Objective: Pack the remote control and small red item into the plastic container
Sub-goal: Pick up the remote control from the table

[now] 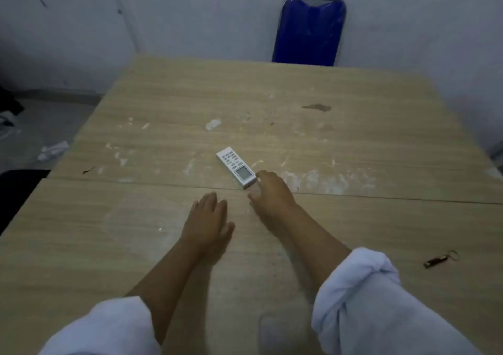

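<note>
A white remote control (236, 167) with a small screen lies flat near the middle of the wooden table (353, 142), angled away to the left. My right hand (272, 194) is at its near end, fingers spread; the index fingertip touches the corner and the thumb is just below it, not closed around it. My left hand (209, 218) rests flat on the table, palm down, a little left of the right hand and holding nothing. A small dark reddish item with a key ring (440, 260) lies far right near the front edge.
A blue chair (310, 30) stands against the wall behind the table's far edge. A seam (381, 198) crosses the tabletop. Clutter lies on the floor (51, 149) at the left. A faint clear rounded shape (277, 335) shows at the bottom between my sleeves; what it is I cannot tell.
</note>
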`<action>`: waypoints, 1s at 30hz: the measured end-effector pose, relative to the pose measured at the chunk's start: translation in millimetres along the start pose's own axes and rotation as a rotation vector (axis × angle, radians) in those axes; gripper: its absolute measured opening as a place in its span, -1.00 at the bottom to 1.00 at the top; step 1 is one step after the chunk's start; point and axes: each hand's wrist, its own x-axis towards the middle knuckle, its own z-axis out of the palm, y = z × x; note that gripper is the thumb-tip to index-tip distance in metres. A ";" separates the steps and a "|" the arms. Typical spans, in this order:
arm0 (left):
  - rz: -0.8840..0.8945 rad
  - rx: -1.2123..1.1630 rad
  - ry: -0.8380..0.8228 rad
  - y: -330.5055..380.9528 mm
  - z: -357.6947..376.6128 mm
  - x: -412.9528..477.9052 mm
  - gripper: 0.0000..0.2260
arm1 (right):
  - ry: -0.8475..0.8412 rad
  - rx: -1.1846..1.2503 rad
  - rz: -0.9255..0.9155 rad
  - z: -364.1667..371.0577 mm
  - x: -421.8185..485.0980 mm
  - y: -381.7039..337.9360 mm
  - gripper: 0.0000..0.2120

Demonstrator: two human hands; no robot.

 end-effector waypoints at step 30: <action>0.221 -0.378 0.103 23.9 -34.9 -49.5 -0.39 | -0.159 0.019 -0.206 -45.8 -116.3 42.3 -0.66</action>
